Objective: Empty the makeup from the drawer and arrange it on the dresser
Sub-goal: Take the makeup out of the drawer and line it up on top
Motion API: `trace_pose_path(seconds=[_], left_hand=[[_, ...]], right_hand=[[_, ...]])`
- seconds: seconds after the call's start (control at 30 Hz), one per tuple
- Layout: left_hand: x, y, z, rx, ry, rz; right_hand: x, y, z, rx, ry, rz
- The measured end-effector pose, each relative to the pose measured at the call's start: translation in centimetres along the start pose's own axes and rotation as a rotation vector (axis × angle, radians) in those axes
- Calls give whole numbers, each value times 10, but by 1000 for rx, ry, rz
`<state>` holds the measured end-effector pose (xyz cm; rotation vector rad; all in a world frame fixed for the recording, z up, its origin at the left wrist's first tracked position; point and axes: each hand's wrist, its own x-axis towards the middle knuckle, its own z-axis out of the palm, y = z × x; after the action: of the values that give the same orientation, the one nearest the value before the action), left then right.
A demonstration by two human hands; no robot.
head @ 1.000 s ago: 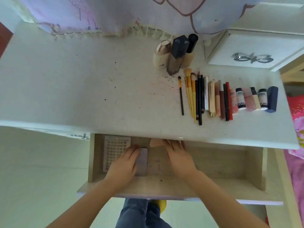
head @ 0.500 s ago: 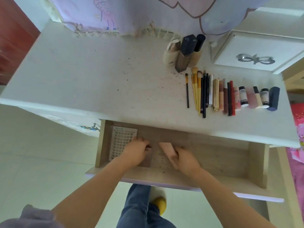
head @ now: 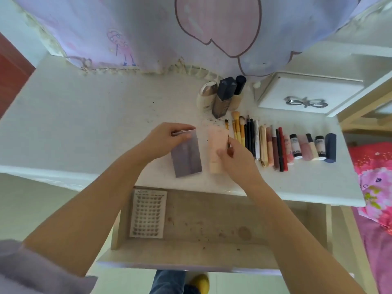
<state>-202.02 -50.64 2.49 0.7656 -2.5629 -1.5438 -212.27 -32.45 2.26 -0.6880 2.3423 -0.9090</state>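
Note:
My left hand (head: 167,140) grips the top edge of a flat lilac palette (head: 187,155) that lies on the white dresser top (head: 84,124). Just right of it lies a pale pink tube (head: 216,151), with my right hand (head: 235,158) holding its right side. Further right runs a row of brushes, pencils and lipsticks (head: 275,145). Three bottles (head: 222,96) stand behind the row. The open drawer (head: 212,225) below holds a white sheet of small lashes (head: 147,213) at its left end.
A patterned cloth (head: 191,32) hangs over the back of the dresser. A small white box with a butterfly handle (head: 307,96) sits at the back right. Pink bedding (head: 373,187) lies to the right. My knee and a yellow shoe (head: 199,283) show under the drawer.
Both hands have come up out of the drawer onto the dresser top, the left bringing the lilac palette and the right the pink tube, set down left of the brush row.

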Motion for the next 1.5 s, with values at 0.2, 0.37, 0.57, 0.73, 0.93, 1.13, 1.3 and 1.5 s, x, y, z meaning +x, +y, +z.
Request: trace_pose_path(seconds=[0.2,0.37,0.57,0.73,0.93,1.13,1.3,1.5], left_hand=[[66,-16,17,256,42,41],[71,-29,38,472,167,120],[1,-34,24,318,417,171],[-135,-80,36,185,407,101],[-177,-135,96,250,237,-487],[-162,-151,109,185,108,-609],[-162,-151,103,105,89,-570],[-175,-132,90,-37,130,-534]], right_hand=[[32,-1,16,-201,155,46],[28,2,11,-272,207,7],[-12,-2,16,-148,345,-369],[-76,20,77,-143,-67,-571],[-86,53,170,-68,-427,58],[-73,50,219,225,-315,372],[-69,44,218,343,-327,439],[-90,26,184,198,-316,286]])
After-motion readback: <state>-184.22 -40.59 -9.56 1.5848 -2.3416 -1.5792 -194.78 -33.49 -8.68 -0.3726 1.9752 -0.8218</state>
